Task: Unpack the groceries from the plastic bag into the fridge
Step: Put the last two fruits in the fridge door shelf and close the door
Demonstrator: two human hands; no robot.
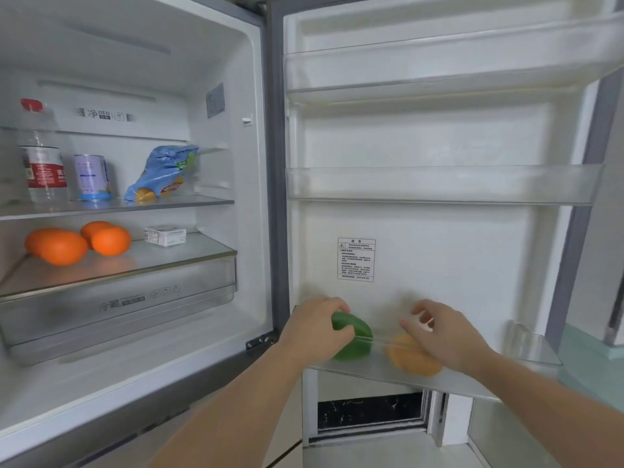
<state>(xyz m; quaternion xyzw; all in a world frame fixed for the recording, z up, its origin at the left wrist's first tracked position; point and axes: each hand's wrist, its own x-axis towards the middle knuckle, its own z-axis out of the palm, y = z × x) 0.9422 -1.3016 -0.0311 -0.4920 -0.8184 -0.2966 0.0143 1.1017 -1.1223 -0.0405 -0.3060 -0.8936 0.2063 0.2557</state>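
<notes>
Left hand grips green pepper, seating it in bottom door bin | right hand fingers loosely spread above orange fruit beside pepper, apparently released | bag unseen

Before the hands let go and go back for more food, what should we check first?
1. Fridge door open: ok.
2. Green pepper down in the bottom door shelf: ok.
3. Left hand off the pepper: not ok, fingers curl round it.
4. Right hand off the orange fruit: ok, it hovers with loose fingers.
5. Fruit sitting steady: cannot tell, blurred.
6. More food in the bag: cannot tell, bag unseen.
</notes>
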